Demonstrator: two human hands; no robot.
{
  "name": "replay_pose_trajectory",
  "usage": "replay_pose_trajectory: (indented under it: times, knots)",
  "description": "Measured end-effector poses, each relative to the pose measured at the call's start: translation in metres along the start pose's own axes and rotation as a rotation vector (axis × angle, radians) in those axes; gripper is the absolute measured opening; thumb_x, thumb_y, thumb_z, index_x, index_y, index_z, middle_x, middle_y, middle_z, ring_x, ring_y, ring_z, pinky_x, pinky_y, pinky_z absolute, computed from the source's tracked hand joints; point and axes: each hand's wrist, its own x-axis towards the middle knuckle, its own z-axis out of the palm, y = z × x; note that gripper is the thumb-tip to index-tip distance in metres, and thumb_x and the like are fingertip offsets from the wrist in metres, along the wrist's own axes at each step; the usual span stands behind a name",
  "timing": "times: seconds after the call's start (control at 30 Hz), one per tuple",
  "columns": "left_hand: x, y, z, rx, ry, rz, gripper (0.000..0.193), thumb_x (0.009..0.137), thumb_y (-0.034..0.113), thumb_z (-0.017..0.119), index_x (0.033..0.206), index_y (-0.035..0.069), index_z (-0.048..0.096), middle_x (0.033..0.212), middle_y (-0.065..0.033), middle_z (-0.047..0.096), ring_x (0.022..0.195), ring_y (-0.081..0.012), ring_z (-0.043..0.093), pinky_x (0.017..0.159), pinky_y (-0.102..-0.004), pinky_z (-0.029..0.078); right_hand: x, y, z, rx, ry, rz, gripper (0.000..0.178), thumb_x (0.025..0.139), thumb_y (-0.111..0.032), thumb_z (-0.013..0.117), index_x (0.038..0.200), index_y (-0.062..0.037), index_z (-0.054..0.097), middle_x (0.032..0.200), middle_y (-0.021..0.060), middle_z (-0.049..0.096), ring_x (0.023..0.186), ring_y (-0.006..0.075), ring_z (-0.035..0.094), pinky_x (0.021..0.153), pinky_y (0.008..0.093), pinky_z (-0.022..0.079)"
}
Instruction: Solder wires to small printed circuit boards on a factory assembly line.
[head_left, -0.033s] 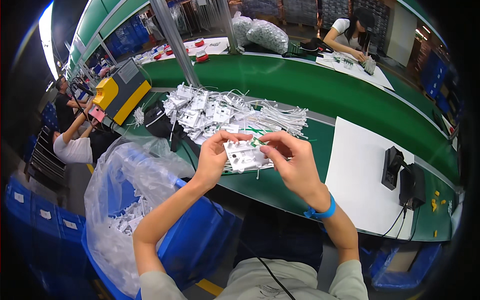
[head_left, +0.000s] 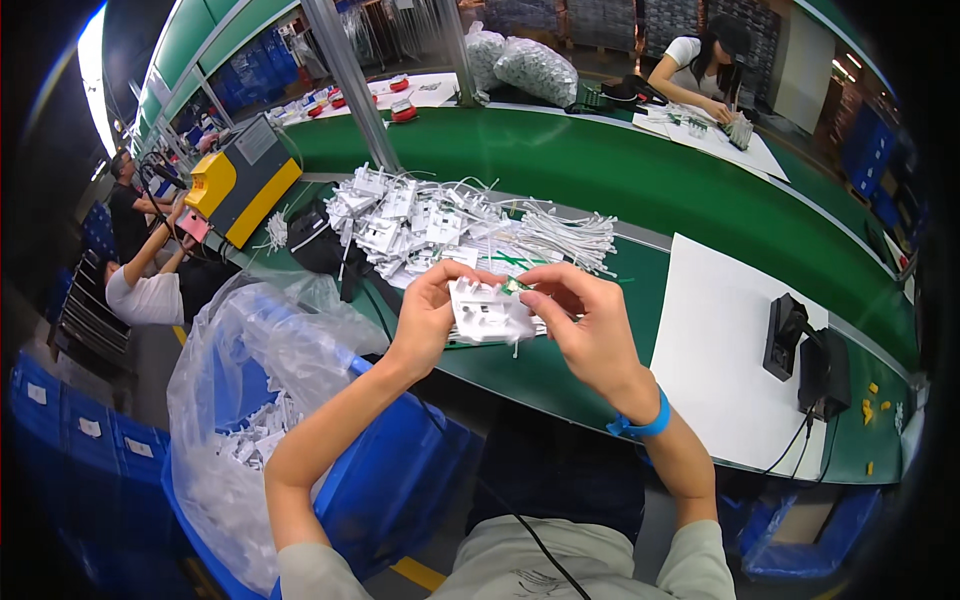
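My left hand [head_left: 424, 318] grips a white plastic housing [head_left: 492, 314] by its left side, with the housing's ribbed inner side facing up. Between the thumb and fingers of my right hand [head_left: 588, 318] is a small green circuit board [head_left: 515, 286], close above the housing's upper right edge. Whether the board touches the housing I cannot tell. Just beyond my hands lies a heap of white plastic housings [head_left: 400, 222], with a bundle of white cables [head_left: 565, 236] beside it on the green bench [head_left: 560, 385].
A blue bin [head_left: 400, 480] with a clear liner holds white parts at left. On the right are white board [head_left: 700, 330] and black devices [head_left: 790, 335]. A yellow-grey machine [head_left: 245, 180] stands left. Across the green divider [head_left: 560, 150], a person [head_left: 700, 75] works; others sit far left.
The white housing has tilted slightly in my left hand and shifted a little. My right hand keeps the circuit board in nearly the same place.
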Motion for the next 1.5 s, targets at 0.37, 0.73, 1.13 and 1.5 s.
replay_pose_trajectory:
  times: [0.37,0.73,1.13,1.5]
  knots:
    - [-0.009,0.001,-0.002,-0.818,-0.462,-0.587,0.053,0.098,0.055,0.041,0.11,0.004,0.05,0.083,-0.0046,0.047,0.054,-0.0099,0.041,0.053,-0.029,0.038,0.014,0.008,0.019,-0.285,0.186,-0.458,0.018,0.078,-0.003,0.077,0.095,-0.0055,0.073,0.09,0.0075,0.06,0.076,0.0217,0.062,0.06,0.0328,0.05]
    - [-0.013,0.013,0.011,-0.812,-0.298,-0.605,0.084,0.09,0.084,0.025,0.114,0.011,0.06,0.082,-0.0106,0.053,0.053,-0.0191,0.044,0.052,-0.0337,0.037,0.009,0.015,0.04,-0.348,0.229,-0.458,0.019,0.073,-0.004,0.079,0.091,-0.0062,0.073,0.088,0.0056,0.058,0.075,0.0231,0.059,0.058,0.0353,0.049]
    - [-0.017,0.01,0.013,-0.383,0.103,-0.403,0.065,0.101,0.063,0.034,0.123,0.007,0.057,0.103,-0.007,0.068,0.089,-0.015,0.068,0.076,-0.0313,0.056,-0.006,0.005,0.062,-0.657,0.134,-0.415,0.043,0.071,0.004,0.064,0.113,-0.0019,0.071,0.103,0.0134,0.056,0.093,0.0304,0.056,0.07,0.0382,0.052]
    - [-0.006,-0.005,0.005,-0.04,0.122,-0.375,0.059,0.108,0.048,0.034,0.136,-0.001,0.052,0.128,-0.013,0.064,0.114,-0.0214,0.066,0.098,-0.0371,0.053,-0.004,0.03,0.039,-0.009,0.075,0.024,0.035,0.087,0.004,0.065,0.121,-0.0005,0.061,0.091,0.0054,0.06,0.078,0.0093,0.059,0.063,0.0249,0.049]
